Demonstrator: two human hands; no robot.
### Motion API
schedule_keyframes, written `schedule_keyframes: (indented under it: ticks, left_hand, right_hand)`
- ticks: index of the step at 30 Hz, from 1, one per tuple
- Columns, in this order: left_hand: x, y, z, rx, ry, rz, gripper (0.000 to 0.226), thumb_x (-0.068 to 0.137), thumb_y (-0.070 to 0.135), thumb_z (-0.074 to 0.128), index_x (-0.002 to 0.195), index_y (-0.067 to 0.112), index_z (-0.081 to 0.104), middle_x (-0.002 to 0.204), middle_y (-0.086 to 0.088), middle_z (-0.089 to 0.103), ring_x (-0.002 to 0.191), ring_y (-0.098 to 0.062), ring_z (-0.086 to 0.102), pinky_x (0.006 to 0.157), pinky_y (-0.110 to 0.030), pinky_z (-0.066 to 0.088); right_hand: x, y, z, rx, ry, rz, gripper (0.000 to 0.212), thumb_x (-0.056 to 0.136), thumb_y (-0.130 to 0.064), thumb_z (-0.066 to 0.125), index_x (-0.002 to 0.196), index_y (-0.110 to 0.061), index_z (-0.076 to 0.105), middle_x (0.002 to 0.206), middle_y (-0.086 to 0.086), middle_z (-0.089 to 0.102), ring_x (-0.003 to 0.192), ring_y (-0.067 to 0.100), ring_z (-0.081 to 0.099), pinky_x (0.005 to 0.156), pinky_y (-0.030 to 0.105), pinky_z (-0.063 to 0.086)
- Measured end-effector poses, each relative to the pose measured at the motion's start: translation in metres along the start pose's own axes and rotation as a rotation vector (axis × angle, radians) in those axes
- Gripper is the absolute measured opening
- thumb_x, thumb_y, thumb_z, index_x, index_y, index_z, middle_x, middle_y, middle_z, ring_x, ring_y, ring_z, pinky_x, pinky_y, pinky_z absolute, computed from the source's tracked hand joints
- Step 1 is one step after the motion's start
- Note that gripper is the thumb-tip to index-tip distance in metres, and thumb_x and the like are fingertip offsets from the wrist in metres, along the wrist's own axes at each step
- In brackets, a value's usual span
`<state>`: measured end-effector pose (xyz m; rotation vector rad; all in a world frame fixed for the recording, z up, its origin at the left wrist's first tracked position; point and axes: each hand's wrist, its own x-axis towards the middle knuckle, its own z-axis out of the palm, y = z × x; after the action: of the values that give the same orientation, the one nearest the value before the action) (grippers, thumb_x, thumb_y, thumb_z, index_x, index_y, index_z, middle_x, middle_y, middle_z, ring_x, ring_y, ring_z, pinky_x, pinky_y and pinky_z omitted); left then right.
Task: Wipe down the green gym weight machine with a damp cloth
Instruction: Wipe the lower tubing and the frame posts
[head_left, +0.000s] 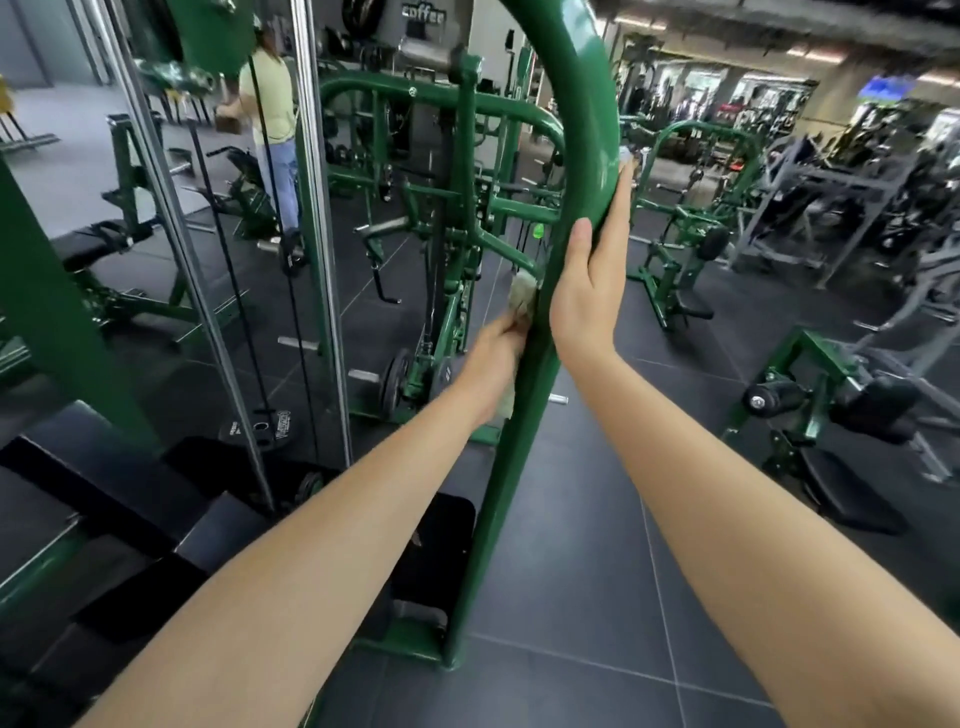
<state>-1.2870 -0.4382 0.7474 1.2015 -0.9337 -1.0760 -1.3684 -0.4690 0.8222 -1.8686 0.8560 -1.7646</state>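
A thick green curved tube (524, 395) of the weight machine rises from the floor in front of me and arches overhead. My left hand (496, 358) grips a pale greenish cloth (522, 299) and holds it against the tube's left side at about mid-height. My right hand (589, 280) lies on the tube's right side just above, thumb on the front, fingers stretched up along the tube. Part of the cloth is hidden behind the tube and my left hand.
Chrome guide rods (317, 208) and black cables stand to the left, with a black padded seat (130, 525) below. More green machines (675, 244) and a dark tiled floor (587, 545) lie beyond. A person in a yellow-green top (270, 104) stands at the back left.
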Motion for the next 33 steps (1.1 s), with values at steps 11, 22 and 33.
schedule_keyframes:
  ticks: [11,22,33]
  left_hand:
    - [-0.004,-0.152,-0.015,-0.037,0.062,-0.248,0.04,0.112,0.016,0.043,0.15,0.021,0.053,0.141,-0.002,0.064,0.122,-0.015,0.065,0.103,-0.028,0.052]
    - [0.016,-0.128,-0.004,-0.168,0.066,-0.159,0.037,0.111,0.021,0.044,0.145,0.025,0.06,0.13,0.009,0.071,0.116,-0.006,0.069,0.094,-0.021,0.056]
    - [0.005,-0.32,-0.024,-0.166,0.204,-0.438,0.04,0.111,0.022,0.046,0.15,0.025,0.055,0.139,0.004,0.065,0.116,-0.012,0.067,0.101,-0.025,0.054]
  right_hand:
    - [-0.006,0.049,0.02,-0.047,0.068,-0.25,0.055,0.112,-0.008,0.032,0.158,0.013,0.009,0.168,0.028,0.013,0.158,0.037,0.014,0.122,0.021,0.017]
    - [-0.074,0.097,0.016,-0.059,-0.041,-0.01,0.063,0.112,-0.015,0.036,0.163,0.0,0.002,0.173,0.011,0.008,0.159,0.012,0.01,0.126,0.027,0.018]
    - [-0.144,0.191,0.016,-0.008,-0.196,0.073,0.06,0.11,-0.013,0.029,0.161,0.005,0.003,0.171,0.015,0.011,0.158,0.018,0.015,0.128,0.038,0.017]
